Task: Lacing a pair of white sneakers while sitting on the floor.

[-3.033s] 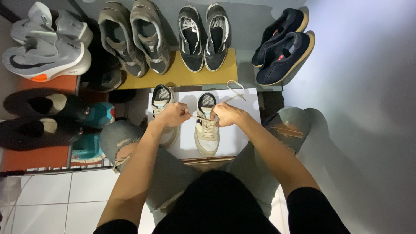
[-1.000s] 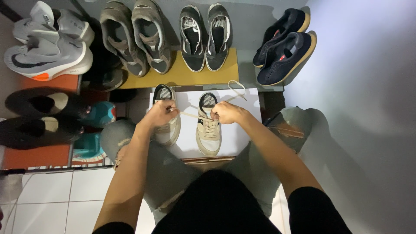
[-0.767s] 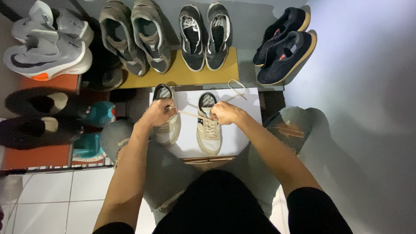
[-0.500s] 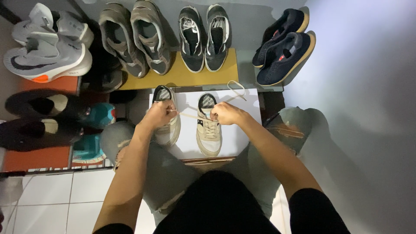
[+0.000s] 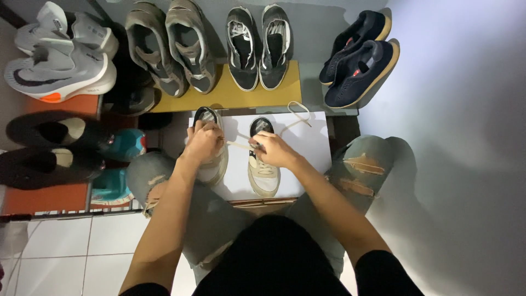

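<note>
Two beige sneakers stand side by side on a white box lid (image 5: 307, 148). My left hand (image 5: 201, 143) rests over the left sneaker (image 5: 212, 164) and pinches one end of a cream shoelace (image 5: 239, 144). My right hand (image 5: 273, 150) sits on the laces of the right sneaker (image 5: 264, 178) and holds the same lace, which is stretched taut between both hands. The lace's loose end (image 5: 297, 112) loops away over the lid's far edge.
A yellow shelf (image 5: 224, 96) ahead carries grey sneakers (image 5: 171, 44) and black-and-white ones (image 5: 259, 44). Dark blue slip-ons (image 5: 359, 60) lean at the right. White trainers (image 5: 60, 60), black shoes (image 5: 49, 145) and teal shoes (image 5: 118, 164) fill the orange rack on the left. My knees in ripped jeans flank the lid.
My left hand has slid left from the right sneaker to above the left sneaker, drawing the lace out taut. The right hand has stayed in place.
</note>
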